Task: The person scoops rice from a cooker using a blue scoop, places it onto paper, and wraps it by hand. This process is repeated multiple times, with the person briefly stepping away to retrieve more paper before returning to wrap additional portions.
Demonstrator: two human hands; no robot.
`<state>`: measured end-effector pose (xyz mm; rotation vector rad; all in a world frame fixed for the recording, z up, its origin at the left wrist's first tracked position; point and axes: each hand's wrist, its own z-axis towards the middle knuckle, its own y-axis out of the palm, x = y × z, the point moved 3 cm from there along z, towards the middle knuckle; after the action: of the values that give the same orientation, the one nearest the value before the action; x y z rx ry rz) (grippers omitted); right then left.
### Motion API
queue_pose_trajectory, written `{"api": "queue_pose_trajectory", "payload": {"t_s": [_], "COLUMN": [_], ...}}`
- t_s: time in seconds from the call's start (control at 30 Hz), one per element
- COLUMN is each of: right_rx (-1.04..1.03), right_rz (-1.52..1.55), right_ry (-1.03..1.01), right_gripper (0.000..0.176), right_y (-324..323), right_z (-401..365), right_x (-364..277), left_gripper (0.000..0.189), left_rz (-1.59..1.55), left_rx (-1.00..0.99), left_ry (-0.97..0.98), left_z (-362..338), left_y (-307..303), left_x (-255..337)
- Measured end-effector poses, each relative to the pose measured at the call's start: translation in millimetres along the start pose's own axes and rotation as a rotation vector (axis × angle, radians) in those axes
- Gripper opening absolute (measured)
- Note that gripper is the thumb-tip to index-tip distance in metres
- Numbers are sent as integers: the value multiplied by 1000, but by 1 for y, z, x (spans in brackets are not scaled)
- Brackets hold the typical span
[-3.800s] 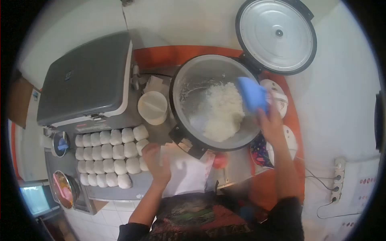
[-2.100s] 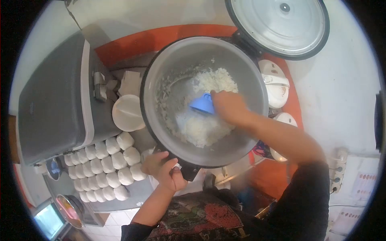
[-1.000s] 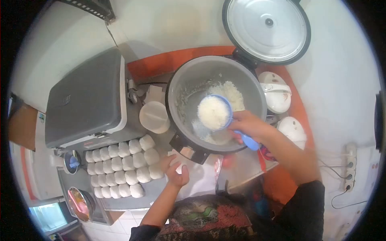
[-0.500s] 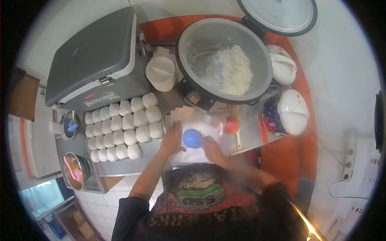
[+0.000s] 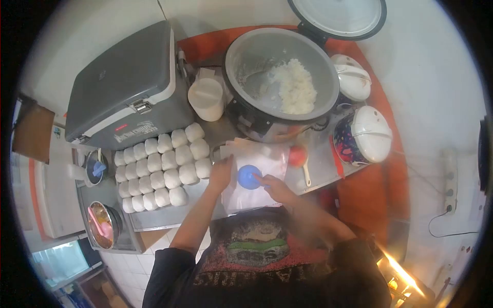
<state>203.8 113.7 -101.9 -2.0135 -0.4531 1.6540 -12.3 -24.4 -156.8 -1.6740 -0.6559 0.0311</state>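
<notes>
A small round blue bowl [image 5: 249, 177] rests on a stack of white and pinkish wrapping paper [image 5: 249, 199] at the counter's front edge. My right hand [image 5: 278, 189] grips the bowl's right side, index finger stretched toward it. At the paper's left edge, my left hand [image 5: 221, 176] has its fingers closed against the sheet; the fingertips are partly hidden. Right of the paper lies a red scoop [image 5: 298, 156] with a cream handle. Several rows of white wrapped balls [image 5: 164, 160] sit just left of my left hand.
Behind the paper stands a large open cooker [image 5: 237, 115] with white rice [image 5: 295, 87]. A grey cooler box [image 5: 123, 82] and a white container [image 5: 206, 100] are at back left. Lidded pots [image 5: 363, 136] stand right. A metal bowl [image 5: 105, 226] holds food and a pink spoon [image 5: 97, 222].
My left hand has moved up along the paper's left edge and its fingers have drawn together. My right hand stays at the blue bowl. The whole view has shifted slightly.
</notes>
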Motion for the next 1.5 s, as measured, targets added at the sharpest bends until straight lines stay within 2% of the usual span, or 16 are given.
{"api": "queue_pose_trajectory", "payload": {"t_s": [0.1,0.2,0.3,0.4,0.47,0.5,0.63,0.8,0.9,0.93,1.0,1.1,1.17,1.23,1.33,1.5], "right_rx": [85,321,635,846,916,939,993,1032,1242,1330,1197,905,647,546,345,417], "right_rz": [112,352,681,501,256,166,-285,-203,-215,-220,-128,61,-313,-203,-301,-566], "right_ry": [59,222,311,537,600,557,374,546,581,576,379,153,80,1,111,296], "right_gripper": [70,68,67,68,69,69,66,55,43,39,32,28,28,27,29,32], "right_y": [-21,-27,-37,-78,-107,-115,-146,-151,-144,-137,-104,-68,-44,-38,-40,-38], "right_z": [-11,-38,-67,-87,-92,-92,-65,-30,-18,-15,-1,39,65,83,99,84], "right_x": [-25,-7,44,48,61,83,92,129,101,85,69,14,5,-1,12,59], "left_gripper": [51,46,41,41,40,40,42,36,33,33,31,28,30,31,30,16], "left_rz": [136,111,-16,-173,-191,-199,-339,4,-102,-124,-169,-570,-561,-566,-584,-449], "left_rx": [454,477,411,266,408,481,217,1,235,145,-32,-39,11,73,143,185], "left_ry": [86,122,22,-137,-12,50,129,207,407,355,253,6,-5,14,52,198], "left_z": [4,19,10,19,36,44,67,78,68,68,69,72,62,53,35,3], "left_y": [-35,6,-19,-36,-22,-16,-11,-33,-50,-54,-60,-40,-56,-61,-72,-80], "left_x": [24,24,46,54,44,37,25,35,48,48,47,31,35,37,39,46]}}
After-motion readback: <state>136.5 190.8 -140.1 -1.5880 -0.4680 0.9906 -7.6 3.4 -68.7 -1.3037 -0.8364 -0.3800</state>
